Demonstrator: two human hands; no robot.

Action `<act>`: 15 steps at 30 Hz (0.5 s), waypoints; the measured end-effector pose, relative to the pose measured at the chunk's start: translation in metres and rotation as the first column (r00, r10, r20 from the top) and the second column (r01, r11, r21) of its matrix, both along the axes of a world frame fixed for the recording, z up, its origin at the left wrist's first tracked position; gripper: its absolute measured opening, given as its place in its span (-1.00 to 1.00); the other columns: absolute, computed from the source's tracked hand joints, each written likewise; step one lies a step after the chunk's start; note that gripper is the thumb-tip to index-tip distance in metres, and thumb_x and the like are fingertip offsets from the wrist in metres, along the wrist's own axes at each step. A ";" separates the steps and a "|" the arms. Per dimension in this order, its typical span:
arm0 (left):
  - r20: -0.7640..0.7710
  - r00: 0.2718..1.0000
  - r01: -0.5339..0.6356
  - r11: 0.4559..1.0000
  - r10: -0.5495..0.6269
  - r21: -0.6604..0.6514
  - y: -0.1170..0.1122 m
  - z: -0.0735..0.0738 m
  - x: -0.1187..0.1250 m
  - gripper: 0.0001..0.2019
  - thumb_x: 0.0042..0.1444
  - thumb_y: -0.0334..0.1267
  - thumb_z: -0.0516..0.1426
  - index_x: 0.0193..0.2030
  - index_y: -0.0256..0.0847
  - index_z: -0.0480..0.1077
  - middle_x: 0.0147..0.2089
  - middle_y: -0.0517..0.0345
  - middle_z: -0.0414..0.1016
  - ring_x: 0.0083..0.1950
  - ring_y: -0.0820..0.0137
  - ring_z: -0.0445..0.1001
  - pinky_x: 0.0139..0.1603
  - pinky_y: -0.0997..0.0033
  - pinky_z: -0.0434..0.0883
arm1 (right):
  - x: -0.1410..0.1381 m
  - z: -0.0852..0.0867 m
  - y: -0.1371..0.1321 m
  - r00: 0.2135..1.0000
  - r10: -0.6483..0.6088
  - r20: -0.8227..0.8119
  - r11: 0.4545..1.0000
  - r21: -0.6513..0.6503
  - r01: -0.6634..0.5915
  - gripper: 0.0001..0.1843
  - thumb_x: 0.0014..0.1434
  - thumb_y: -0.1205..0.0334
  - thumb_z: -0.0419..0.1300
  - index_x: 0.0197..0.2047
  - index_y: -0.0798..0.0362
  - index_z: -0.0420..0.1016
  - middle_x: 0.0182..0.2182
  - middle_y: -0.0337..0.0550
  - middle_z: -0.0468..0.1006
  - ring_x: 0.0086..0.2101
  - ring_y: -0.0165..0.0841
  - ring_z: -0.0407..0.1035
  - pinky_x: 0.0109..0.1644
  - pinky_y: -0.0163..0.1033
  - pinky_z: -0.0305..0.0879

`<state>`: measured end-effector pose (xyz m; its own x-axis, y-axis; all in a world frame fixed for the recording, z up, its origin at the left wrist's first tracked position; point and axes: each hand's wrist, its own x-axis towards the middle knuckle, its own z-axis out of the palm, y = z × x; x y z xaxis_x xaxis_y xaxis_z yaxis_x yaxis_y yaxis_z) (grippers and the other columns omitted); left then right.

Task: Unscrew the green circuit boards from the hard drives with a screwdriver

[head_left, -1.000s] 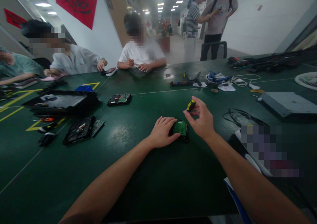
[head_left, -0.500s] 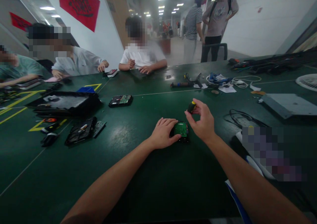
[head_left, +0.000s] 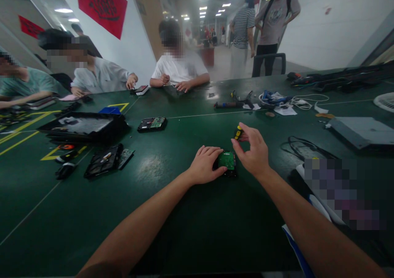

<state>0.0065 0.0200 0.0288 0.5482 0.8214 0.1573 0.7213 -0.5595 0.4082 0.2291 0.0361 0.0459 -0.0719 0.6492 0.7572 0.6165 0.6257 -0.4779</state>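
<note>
A small hard drive [head_left: 227,160] lies on the dark green table with its green circuit board facing up. My left hand [head_left: 205,165] grips it from the left, thumb at the near side and fingers across the far left corner. Just above the drive, my right hand [head_left: 254,149] pinches a screwdriver [head_left: 238,133] by its black and yellow handle between thumb and fingers. The handle stands nearly upright, leaning slightly. Its shaft and tip cannot be made out against the dark drive and table.
Another hard drive [head_left: 152,124] lies farther left. Beyond it are a black tray [head_left: 83,126] and an opened black casing [head_left: 104,160]. Cables [head_left: 300,146] and a grey metal box [head_left: 363,130] lie right. A person in a white shirt [head_left: 181,71] sits opposite.
The screwdriver handle has turned between my right fingers, so more yellow shows now. My left hand keeps its hold on the hard drive. The whole view has shifted slightly.
</note>
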 end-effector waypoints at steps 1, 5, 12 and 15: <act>-0.001 1.000 0.000 1.000 0.000 -0.001 0.000 0.000 0.000 -0.31 0.31 0.15 0.18 0.47 -0.07 0.23 0.46 -0.03 0.34 0.50 0.03 0.25 0.61 -0.25 -0.04 | 0.000 0.000 0.000 1.000 0.003 -0.004 1.000 0.000 -0.003 -0.33 0.34 0.19 0.25 0.46 -0.26 0.22 0.15 -0.04 0.53 -0.07 -0.12 0.57 0.08 0.15 0.64; -0.001 1.000 -0.003 1.000 0.003 -0.002 -0.001 0.001 0.000 -0.31 0.31 0.15 0.18 0.47 -0.09 0.24 0.46 -0.04 0.35 0.50 0.03 0.25 0.61 -0.24 -0.05 | 0.000 -0.001 0.001 1.000 -0.015 -0.012 1.000 0.002 0.015 -0.29 0.34 0.22 0.24 0.48 -0.22 0.16 0.15 -0.02 0.54 -0.13 -0.16 0.59 0.05 0.11 0.64; -0.002 1.000 -0.002 1.000 0.002 -0.001 -0.001 0.002 0.000 -0.31 0.31 0.14 0.18 0.47 -0.11 0.24 0.47 -0.03 0.34 0.50 0.05 0.25 0.61 -0.21 -0.04 | 0.001 -0.002 0.004 1.000 -0.026 -0.002 0.997 0.070 0.026 -0.31 0.30 0.23 0.30 0.44 -0.14 0.23 0.12 -0.01 0.54 -0.14 -0.19 0.57 -0.05 0.05 0.66; 0.000 1.000 -0.002 1.000 0.002 -0.003 0.000 0.001 0.000 -0.31 0.31 0.16 0.18 0.47 -0.10 0.23 0.47 -0.02 0.34 0.50 0.05 0.25 0.62 -0.21 -0.06 | 0.001 -0.002 0.005 1.000 -0.017 -0.009 0.998 0.065 0.017 -0.29 0.30 0.28 0.27 0.46 -0.11 0.20 0.11 0.00 0.56 -0.15 -0.19 0.58 -0.02 0.07 0.65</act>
